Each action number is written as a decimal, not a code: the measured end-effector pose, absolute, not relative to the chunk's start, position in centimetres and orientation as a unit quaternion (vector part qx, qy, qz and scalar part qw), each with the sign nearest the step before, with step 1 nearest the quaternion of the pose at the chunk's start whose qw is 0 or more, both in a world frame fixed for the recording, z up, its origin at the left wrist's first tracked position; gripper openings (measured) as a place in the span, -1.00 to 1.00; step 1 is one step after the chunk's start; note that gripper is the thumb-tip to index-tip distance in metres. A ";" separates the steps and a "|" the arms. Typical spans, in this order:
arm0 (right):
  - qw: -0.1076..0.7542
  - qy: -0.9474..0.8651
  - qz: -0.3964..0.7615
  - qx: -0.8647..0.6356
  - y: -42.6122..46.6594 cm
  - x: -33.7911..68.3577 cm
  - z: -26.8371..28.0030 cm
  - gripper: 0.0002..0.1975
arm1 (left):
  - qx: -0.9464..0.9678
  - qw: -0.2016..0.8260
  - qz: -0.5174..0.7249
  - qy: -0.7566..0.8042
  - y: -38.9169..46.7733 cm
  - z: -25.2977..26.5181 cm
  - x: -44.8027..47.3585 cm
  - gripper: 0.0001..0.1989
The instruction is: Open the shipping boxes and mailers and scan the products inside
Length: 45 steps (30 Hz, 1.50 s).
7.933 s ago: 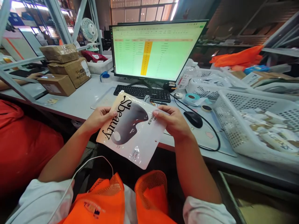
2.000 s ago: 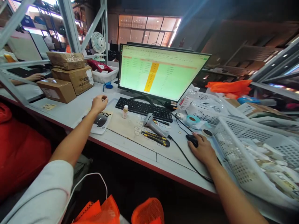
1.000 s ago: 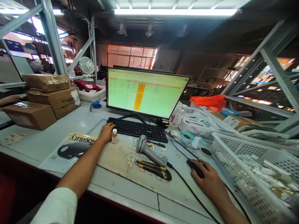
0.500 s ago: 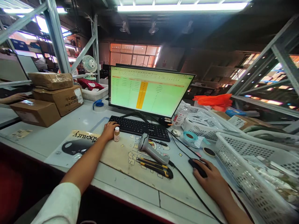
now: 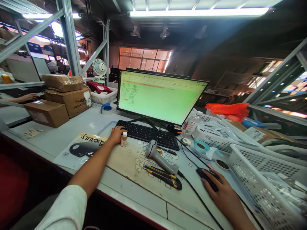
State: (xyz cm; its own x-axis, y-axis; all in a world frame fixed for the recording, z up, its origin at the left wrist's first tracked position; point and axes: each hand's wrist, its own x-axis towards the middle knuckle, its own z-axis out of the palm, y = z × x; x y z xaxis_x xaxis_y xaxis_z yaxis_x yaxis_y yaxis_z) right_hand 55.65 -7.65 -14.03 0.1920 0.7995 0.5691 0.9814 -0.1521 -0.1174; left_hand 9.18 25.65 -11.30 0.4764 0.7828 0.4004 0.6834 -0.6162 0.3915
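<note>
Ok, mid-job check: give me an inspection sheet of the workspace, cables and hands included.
Surface: white desk, partly covered by a printed mat.
Job's things: black keyboard and mouse; monitor lit, its text too small to read.
Clutter: scanner and yellow-black cutters on the mat; printed pouch lying left of it; upright bottle.
Hands: left hand at the keyboard's left end, beside the bottle; right hand over the mouse.
Cables: black scanner cable runs across the mat toward the near edge.
Surroundings: cardboard boxes and fan leftward; another person's hand far left.
</note>
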 end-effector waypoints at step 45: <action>0.183 -0.583 -0.235 -0.756 -8.5 55.0 -13.7 -0.50 | 0.868 0.062 0.257 0.420 25.6 -11.3 8.9 -0.58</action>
